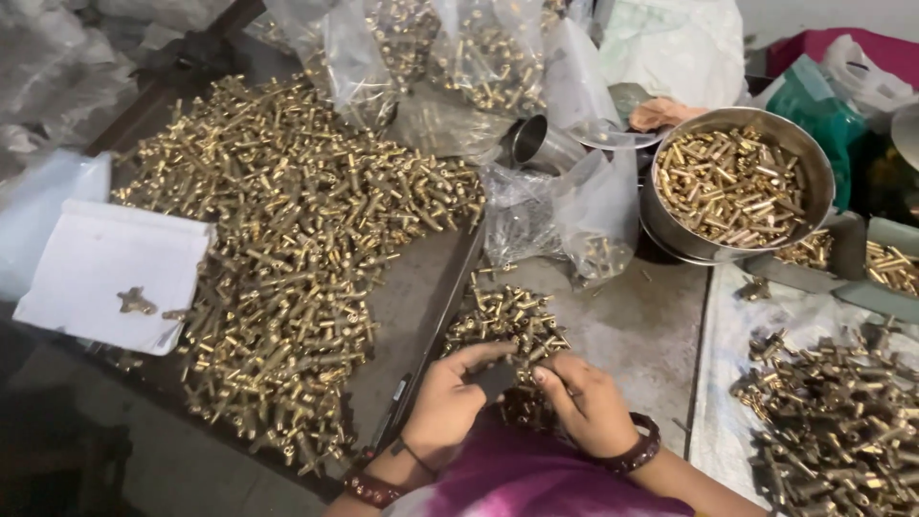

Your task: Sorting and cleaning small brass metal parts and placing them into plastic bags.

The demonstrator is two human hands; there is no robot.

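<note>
Each grip, left hand [448,402] and right hand [586,402], pinches one dark flat piece [495,381] over ridged brass fittings [507,321].

Shiny brass fittings [287,230], glossy steel bowl [818,168], clear plastic bags [565,206].

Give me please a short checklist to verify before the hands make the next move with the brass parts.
1. Both hands in view: ok, left hand and right hand meet at a small dark piece.
2. Grip on the piece: cannot tell.
3. Small brass pile close to the hands: ok.
4. Steel bowl has room: not ok, nearly full.
5. White sheet beside the large heap: ok, holds only a few parts.
</note>
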